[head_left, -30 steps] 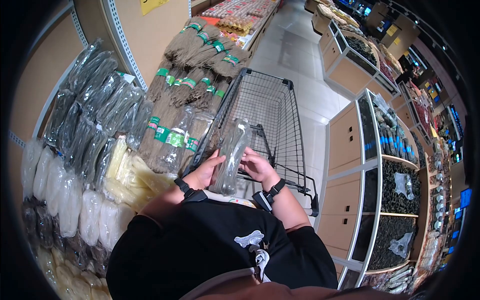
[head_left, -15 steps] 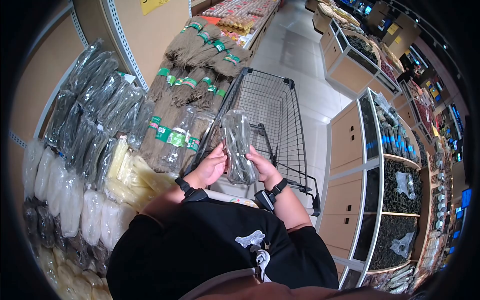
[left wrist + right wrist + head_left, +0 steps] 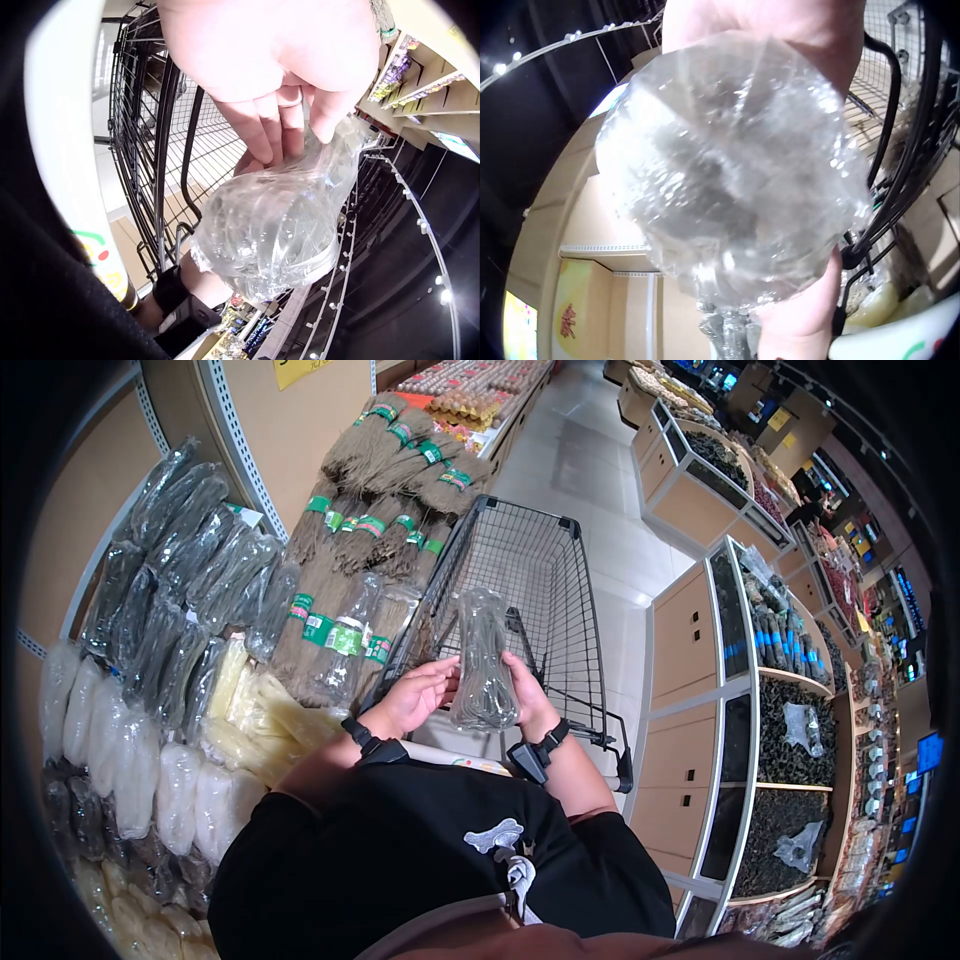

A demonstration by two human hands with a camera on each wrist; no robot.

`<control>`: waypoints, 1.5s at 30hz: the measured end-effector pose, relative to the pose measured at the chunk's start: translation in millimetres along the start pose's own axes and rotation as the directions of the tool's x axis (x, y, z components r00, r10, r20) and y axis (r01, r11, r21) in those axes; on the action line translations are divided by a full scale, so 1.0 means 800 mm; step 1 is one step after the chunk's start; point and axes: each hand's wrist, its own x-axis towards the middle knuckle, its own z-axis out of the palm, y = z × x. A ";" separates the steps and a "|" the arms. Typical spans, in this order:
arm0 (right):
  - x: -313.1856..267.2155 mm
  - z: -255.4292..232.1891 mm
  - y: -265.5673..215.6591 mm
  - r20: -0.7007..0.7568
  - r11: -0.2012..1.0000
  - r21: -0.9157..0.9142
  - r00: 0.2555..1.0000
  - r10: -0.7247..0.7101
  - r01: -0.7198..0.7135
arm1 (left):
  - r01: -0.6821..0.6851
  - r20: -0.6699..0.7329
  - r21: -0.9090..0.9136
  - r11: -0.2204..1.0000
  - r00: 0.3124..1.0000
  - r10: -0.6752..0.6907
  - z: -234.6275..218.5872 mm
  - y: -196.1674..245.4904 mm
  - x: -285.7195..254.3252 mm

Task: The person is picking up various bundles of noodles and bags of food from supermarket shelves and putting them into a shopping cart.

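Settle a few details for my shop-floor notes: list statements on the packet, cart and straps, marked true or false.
1. The right hand holds a clear-wrapped packet. True.
2. The packet lies on the floor. False: it is held up.
3. Green-banded bundles are stacked left of the cart. True.
4. Only one wrist wears a black strap. False: both do, left strap and right strap.
5. The cart's basket has gridded sides. True.

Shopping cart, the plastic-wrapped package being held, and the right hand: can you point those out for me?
Shopping cart (image 3: 570,524): head view, far right corner of its rim.
Plastic-wrapped package (image 3: 484,660): head view, its middle.
Right hand (image 3: 531,698): head view, its middle.
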 end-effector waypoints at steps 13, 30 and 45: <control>-0.057 0.007 -0.106 -0.073 0.911 -0.025 0.908 -0.412 0.411 | 0.025 -0.502 0.015 1.000 0.865 -0.014 -0.037 -0.011 -0.001; 0.078 -0.261 -0.102 -0.779 0.724 -0.253 0.579 0.241 -0.641 | 0.032 -0.478 -0.032 0.999 0.877 -0.043 -0.041 -0.026 -0.024; 0.161 -0.500 0.035 0.008 -0.120 -0.992 0.952 0.306 0.047 | 0.083 -0.549 -0.123 0.989 0.824 -0.137 -0.043 -0.029 -0.039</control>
